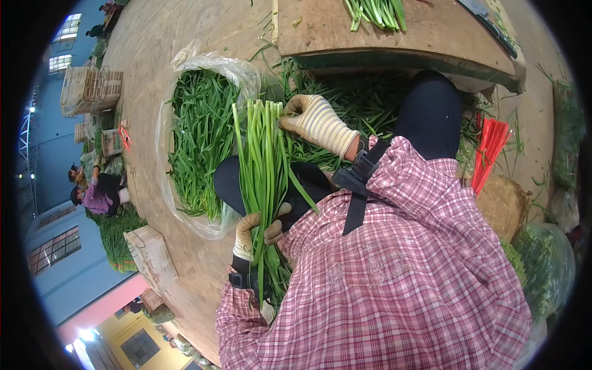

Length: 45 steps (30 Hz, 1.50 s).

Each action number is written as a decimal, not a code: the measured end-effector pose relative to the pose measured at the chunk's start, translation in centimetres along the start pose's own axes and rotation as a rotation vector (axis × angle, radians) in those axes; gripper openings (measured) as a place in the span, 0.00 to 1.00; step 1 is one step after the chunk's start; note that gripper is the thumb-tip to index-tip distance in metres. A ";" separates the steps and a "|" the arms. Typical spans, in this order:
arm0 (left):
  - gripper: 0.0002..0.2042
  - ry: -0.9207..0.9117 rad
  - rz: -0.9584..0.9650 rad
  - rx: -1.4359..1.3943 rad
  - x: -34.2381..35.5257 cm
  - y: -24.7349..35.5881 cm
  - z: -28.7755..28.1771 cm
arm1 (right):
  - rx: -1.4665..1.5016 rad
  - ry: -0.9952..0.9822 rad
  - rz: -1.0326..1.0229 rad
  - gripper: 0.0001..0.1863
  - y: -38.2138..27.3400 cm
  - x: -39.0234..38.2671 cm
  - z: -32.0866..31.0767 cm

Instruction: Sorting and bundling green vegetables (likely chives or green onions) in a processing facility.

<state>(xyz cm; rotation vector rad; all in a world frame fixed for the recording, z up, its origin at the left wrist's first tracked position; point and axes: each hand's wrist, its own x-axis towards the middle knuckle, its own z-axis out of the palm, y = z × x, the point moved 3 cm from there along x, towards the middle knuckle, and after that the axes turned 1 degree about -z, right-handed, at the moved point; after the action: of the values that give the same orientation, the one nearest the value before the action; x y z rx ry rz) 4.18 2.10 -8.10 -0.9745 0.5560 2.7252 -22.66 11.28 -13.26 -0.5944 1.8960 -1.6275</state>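
Note:
A bundle of garlic chives (262,154) stands over my lap, its pale cut ends at the far side and its leaves hanging toward me. My left hand (259,228), in a cream work glove, is closed round the lower, leafy part. At the far right edge of the bundle, my right hand (314,120), in a striped cream glove, has thumb and fingers pinched against the outermost stalks near the cut ends. Just left of the bundle, a clear plastic bag (165,142) gapes wide, filled with loose green leaves (203,129).
Ahead is a low wooden table (394,46) with more cut chives (377,13) on it. Leaf scraps lie beneath it. Red strips (490,151) stand at my right beside stuffed bags (542,265). Crates (92,89) and a seated person (102,194) are far left.

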 end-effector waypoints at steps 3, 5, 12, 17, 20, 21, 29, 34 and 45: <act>0.32 -0.072 -0.027 0.013 0.3 0.0 -0.5 | -0.171 0.175 -0.139 0.13 0.3 0.3 -1.2; 0.32 -0.069 0.011 0.000 -0.3 -0.3 -0.7 | -0.226 0.336 -0.173 0.12 0.9 1.0 -3.2; 0.32 0.268 0.149 0.134 -1.3 0.6 1.1 | -0.844 0.157 -0.337 0.12 -1.5 0.2 -7.2; 0.33 0.347 0.171 0.291 -0.4 0.3 2.6 | -0.404 0.128 -0.983 0.08 -5.6 -2.4 -2.2; 0.32 0.313 0.177 0.254 -0.1 0.4 2.7 | -0.517 0.100 -0.962 0.09 -3.6 -2.1 -1.9; 0.32 0.301 0.172 0.315 -0.2 0.4 2.4 | -0.524 0.072 -0.935 0.09 -3.3 -2.2 -1.9; 0.22 0.460 0.257 0.660 -0.3 1.0 2.9 | -0.677 -0.014 -0.550 0.14 -3.4 -1.3 -1.9; 0.21 0.435 0.343 0.857 -0.6 1.2 3.5 | -1.001 -0.400 -0.314 0.18 -4.0 -0.5 -1.8; 0.21 0.431 0.048 0.813 -1.9 1.8 3.3 | -0.527 -0.689 -0.264 0.12 -1.5 -0.6 -0.8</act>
<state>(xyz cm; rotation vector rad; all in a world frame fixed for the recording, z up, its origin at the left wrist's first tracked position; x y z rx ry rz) 3.23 1.72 -4.05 -1.2706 1.5952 1.9605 -22.81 12.03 -11.66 -1.4572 1.7277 -0.8478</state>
